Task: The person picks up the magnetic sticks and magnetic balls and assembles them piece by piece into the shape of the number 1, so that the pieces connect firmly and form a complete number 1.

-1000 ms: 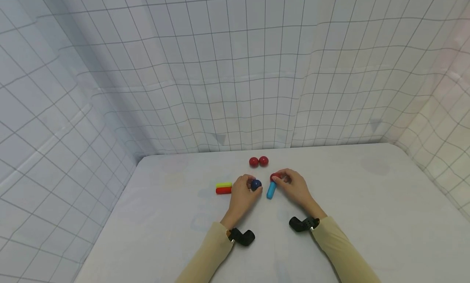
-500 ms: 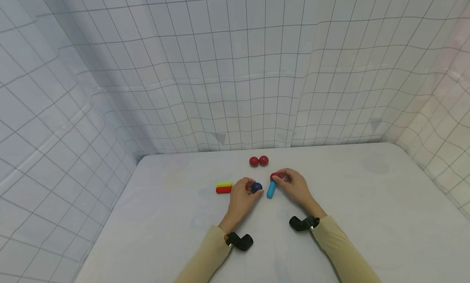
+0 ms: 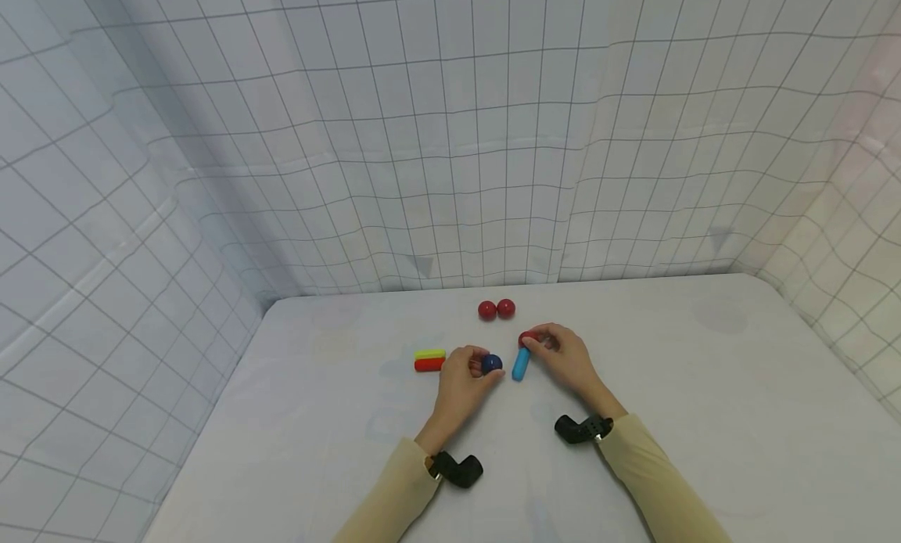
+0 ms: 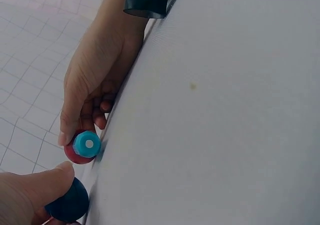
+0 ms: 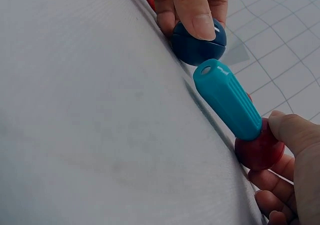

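In the head view, just below the centre, the left hand pinches a glossy dark blue ball, and to its right the right hand pinches a shiny red ball touching a light blue ribbed rod. The left wrist view has both balls at lower left; the right wrist view puts the blue one at upper centre, the rod slanting down to the red.

head view: soft, even light | wrist views: dimmer | shadows: faint | glint: blue ball
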Tool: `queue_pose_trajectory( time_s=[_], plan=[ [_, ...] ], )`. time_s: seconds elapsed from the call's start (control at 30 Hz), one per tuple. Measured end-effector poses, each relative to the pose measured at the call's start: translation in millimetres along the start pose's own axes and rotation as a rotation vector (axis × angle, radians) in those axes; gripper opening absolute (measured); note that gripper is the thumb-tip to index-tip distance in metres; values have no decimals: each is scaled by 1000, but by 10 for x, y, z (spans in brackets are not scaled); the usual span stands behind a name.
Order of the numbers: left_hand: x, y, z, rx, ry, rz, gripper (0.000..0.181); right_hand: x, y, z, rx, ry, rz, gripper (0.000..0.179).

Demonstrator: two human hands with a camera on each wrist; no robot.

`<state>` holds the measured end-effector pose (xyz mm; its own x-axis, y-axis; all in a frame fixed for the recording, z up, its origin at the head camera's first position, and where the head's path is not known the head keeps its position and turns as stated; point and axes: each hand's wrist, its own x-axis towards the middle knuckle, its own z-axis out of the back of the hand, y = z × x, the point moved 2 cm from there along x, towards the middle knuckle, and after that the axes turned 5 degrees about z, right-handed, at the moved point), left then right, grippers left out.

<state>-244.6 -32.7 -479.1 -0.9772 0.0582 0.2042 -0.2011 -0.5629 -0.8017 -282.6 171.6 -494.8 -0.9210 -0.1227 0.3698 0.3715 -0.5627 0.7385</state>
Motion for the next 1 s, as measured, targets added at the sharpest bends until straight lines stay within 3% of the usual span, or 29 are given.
queue_pose_trajectory(
  time_s=[0.27,1.0],
  plan=[
    [-26,34,4,-3,2,0,33,2,-12,-4,3,-6,14,31],
    [-137,52,28,-116,39,2,33,-6,-33,-6,-1,-6,-1,31]
  ],
)
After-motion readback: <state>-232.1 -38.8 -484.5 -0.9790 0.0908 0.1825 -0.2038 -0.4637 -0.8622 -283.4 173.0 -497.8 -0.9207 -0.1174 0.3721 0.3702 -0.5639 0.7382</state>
